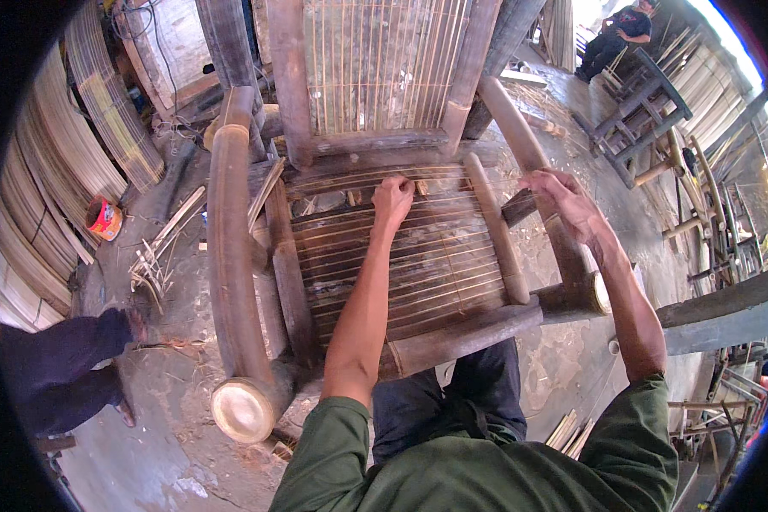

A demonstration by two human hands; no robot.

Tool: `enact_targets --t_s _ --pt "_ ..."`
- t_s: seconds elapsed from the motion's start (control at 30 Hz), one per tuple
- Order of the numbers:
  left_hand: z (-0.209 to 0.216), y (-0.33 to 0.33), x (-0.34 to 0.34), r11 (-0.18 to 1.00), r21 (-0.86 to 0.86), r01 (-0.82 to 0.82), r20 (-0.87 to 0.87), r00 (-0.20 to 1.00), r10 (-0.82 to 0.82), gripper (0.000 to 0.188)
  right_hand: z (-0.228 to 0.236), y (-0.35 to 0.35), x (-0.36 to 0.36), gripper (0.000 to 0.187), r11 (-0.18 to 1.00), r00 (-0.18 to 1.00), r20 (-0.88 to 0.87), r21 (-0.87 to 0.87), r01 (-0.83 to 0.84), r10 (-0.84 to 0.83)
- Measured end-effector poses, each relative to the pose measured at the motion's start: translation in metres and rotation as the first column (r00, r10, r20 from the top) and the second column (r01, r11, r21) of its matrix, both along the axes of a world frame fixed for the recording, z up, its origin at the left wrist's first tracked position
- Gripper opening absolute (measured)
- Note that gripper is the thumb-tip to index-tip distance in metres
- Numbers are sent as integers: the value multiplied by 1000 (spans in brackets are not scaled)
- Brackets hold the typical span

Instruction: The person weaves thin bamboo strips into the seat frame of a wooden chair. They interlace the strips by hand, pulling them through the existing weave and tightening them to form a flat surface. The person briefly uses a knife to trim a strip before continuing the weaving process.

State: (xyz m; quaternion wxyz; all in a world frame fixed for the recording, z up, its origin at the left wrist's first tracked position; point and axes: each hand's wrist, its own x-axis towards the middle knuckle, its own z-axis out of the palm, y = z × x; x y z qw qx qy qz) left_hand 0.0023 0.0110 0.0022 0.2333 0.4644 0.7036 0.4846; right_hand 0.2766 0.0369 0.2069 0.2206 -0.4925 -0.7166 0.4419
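A large bamboo armchair (286, 77) stands in front of me, its backrest strung with thin pale strands (375, 64). Across its seat frame run several thin strips (410, 264), from the left seat rail (292, 269) to the right one (497, 230). My left hand (392, 201) is closed over the rear part of the seat, among the strips. Whatever its fingers grip is hidden. By the right armrest (516, 124) my right hand (565, 203) is raised, fingers drawn together in a pinch. Anything between them is too thin to make out.
Split bamboo slats (51, 162) lean at the left beside a red tin (104, 219). Offcuts (152, 264) litter the floor. Another person's legs (68, 358) are at the left; someone sits (619, 38) at the far right. Bamboo frames (700, 196) crowd the right side.
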Motion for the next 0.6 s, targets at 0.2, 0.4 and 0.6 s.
enact_targets --t_s 0.2,0.4,0.6 --pt "19 -6 31 973 9 230 -282 934 -218 39 2 -12 -23 16 955 790 -583 -296 9 -188" --pt "11 -16 36 980 -63 190 -349 916 -200 55 61 -14 -13 38 936 957 268 297 -187 106" --pt "7 -14 63 972 89 219 -510 848 -144 14 159 -22 47 54 503 470 754 656 -562 -458"
